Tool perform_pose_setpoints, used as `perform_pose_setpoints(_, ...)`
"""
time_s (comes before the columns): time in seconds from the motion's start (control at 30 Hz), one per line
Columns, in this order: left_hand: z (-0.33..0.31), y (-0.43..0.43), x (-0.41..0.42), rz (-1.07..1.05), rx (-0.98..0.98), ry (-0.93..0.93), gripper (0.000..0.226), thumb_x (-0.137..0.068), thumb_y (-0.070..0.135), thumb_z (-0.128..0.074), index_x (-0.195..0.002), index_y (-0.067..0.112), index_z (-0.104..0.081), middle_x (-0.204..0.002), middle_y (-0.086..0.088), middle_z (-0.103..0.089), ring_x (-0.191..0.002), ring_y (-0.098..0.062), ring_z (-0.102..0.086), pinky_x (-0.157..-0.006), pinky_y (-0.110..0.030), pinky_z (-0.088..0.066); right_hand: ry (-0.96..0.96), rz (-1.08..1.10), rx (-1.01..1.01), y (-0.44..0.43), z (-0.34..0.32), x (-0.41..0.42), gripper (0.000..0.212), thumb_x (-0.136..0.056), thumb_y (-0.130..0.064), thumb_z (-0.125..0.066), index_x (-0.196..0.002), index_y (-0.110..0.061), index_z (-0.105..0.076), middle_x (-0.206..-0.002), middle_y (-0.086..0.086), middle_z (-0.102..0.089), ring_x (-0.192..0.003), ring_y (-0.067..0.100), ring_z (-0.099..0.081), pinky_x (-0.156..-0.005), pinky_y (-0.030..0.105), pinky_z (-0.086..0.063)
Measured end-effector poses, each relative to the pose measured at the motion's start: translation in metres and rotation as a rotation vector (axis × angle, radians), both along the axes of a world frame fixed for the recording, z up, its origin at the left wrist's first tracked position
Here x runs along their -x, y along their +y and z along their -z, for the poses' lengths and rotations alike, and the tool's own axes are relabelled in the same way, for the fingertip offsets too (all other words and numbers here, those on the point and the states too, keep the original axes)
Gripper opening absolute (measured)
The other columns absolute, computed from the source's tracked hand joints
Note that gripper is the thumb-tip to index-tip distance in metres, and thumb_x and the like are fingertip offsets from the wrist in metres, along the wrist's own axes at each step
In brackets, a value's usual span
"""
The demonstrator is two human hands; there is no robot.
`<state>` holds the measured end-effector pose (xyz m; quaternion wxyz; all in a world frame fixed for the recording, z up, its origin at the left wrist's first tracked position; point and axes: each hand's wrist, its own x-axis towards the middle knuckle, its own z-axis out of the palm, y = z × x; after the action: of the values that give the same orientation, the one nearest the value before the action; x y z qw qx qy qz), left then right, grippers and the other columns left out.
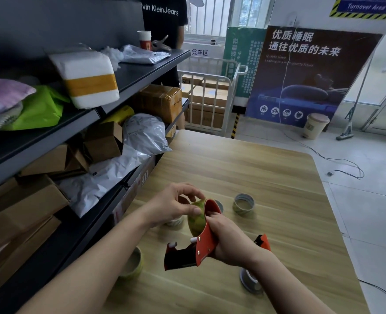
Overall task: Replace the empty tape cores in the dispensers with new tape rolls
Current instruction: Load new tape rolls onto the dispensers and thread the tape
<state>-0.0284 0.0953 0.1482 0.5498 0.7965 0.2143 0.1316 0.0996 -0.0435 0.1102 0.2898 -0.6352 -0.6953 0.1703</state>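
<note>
I hold a red tape dispenser (206,243) above the wooden table (266,177), with my right hand (229,240) wrapped around its body. A yellowish tape roll (196,219) sits on the dispenser's hub, and my left hand (176,205) pinches the top of that roll with thumb and fingers. The dispenser's serrated blade end (178,259) points down and left. A second red dispenser (263,242) peeks out behind my right wrist. A thin tape core (244,203) stands on the table beyond my hands. Another roll (134,264) lies under my left forearm.
A further roll (176,222) sits under my left wrist and a grey one (249,279) under my right arm. Dark shelves (78,123) full of cartons and parcels run along the left. A person in a black shirt (162,17) stands behind the shelves.
</note>
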Motion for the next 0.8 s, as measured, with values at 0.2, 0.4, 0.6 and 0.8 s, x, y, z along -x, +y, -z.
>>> perform_pose_setpoints(0.2,0.004,0.000,0.000,0.014,-0.002,-0.006,0.026,-0.074,0.000,-0.076,-0.097,0.007,-0.069,-0.106,-0.016,-0.062,-0.087,-0.016,-0.058,-0.078,-0.030,-0.054,0.019,-0.001,0.019,-0.003,0.002,0.002,0.045,-0.075,-0.035,-0.080,-0.113,-0.019,-0.062,-0.109,-0.007,-0.062,-0.100,0.005,-0.052,-0.090,0.015,-0.040)
perform_pose_setpoints(0.4,0.004,-0.001,-0.001,0.014,0.017,-0.022,0.018,-0.077,-0.003,-0.072,-0.090,0.006,-0.064,-0.106,-0.014,-0.062,-0.082,-0.010,-0.059,-0.075,-0.033,-0.052,0.034,0.036,0.061,-0.001,0.003,0.001,0.056,-0.072,-0.036,-0.082,-0.119,-0.018,-0.058,-0.111,-0.004,-0.060,-0.097,-0.001,-0.048,-0.088,0.011,-0.041)
perform_pose_setpoints(0.6,-0.002,-0.004,-0.004,0.002,-0.018,-0.056,0.046,-0.074,-0.011,-0.069,-0.114,0.008,-0.056,-0.096,-0.003,-0.062,-0.084,-0.009,-0.057,-0.078,-0.032,-0.051,0.030,0.042,0.127,0.000,-0.001,0.000,0.059,-0.070,-0.033,-0.083,-0.121,-0.018,-0.057,-0.116,-0.002,-0.060,-0.105,0.010,-0.056,-0.094,0.023,-0.047)
perform_pose_setpoints(0.8,-0.002,-0.003,-0.002,0.030,0.008,-0.055,0.045,-0.076,-0.012,-0.068,-0.114,0.010,-0.059,-0.094,-0.001,-0.060,-0.085,-0.009,-0.056,-0.081,-0.027,-0.050,0.067,0.029,0.131,-0.002,-0.006,0.003,0.047,-0.071,-0.028,-0.084,-0.112,-0.020,-0.062,-0.101,-0.019,-0.052,-0.094,-0.004,-0.049,-0.082,0.000,-0.035)
